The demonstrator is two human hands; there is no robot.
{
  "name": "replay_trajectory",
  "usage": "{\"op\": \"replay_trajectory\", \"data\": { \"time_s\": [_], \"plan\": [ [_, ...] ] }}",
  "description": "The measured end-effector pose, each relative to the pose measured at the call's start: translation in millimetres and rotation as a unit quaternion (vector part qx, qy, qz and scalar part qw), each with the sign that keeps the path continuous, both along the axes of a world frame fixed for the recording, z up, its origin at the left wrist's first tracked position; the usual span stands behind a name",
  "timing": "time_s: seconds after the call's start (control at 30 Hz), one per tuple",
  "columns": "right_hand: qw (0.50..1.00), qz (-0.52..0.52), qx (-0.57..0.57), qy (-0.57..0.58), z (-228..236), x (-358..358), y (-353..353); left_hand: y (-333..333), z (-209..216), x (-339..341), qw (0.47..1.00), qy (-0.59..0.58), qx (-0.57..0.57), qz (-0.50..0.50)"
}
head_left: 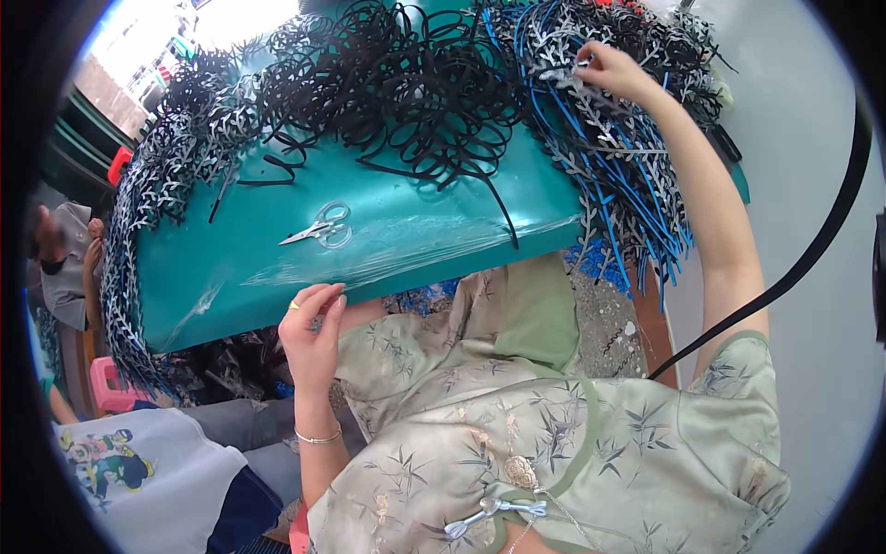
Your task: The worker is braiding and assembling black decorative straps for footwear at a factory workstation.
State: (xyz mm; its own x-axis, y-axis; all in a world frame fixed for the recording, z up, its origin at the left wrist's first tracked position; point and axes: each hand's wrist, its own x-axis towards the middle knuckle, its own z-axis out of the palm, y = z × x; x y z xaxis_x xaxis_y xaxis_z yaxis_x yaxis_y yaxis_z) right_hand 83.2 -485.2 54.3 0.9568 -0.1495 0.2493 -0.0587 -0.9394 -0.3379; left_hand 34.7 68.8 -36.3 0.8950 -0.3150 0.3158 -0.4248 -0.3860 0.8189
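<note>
Right hand (pixel 614 76) curls at leafy strips (pixel 551 72), one o'clock; left hand (pixel 314 323) bunches at table (pixel 425 268) edge, seven; grips unclear. Open space surrounds scissors (pixel 321 227)

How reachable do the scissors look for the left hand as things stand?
Probably yes: the left hand is at the near edge of the green table, the scissors lie just beyond, and nothing stands between; the black strips are heaped farther back.
</note>
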Motion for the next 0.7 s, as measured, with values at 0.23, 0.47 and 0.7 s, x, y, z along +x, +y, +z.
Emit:
{"op": "replay_trajectory", "data": {
  "time_s": [0.23,0.47,0.7],
  "plan": [
    [0.927,0.031,-0.373,-0.037,-16.3,-29.1,62.2,-1.4,3.6,1.8,1.000,-0.007,0.014,0.004],
    [0.912,-0.183,-0.296,-0.217,43.5,-2.5,0.3,1.3,6.7,-0.9,1.000,-0.003,0.024,-0.002],
    [0.859,-0.109,0.124,-0.485,171.5,-21.7,-39.1,-5.1,5.5,1.3,1.000,0.011,0.001,-0.013]
  ]
}}
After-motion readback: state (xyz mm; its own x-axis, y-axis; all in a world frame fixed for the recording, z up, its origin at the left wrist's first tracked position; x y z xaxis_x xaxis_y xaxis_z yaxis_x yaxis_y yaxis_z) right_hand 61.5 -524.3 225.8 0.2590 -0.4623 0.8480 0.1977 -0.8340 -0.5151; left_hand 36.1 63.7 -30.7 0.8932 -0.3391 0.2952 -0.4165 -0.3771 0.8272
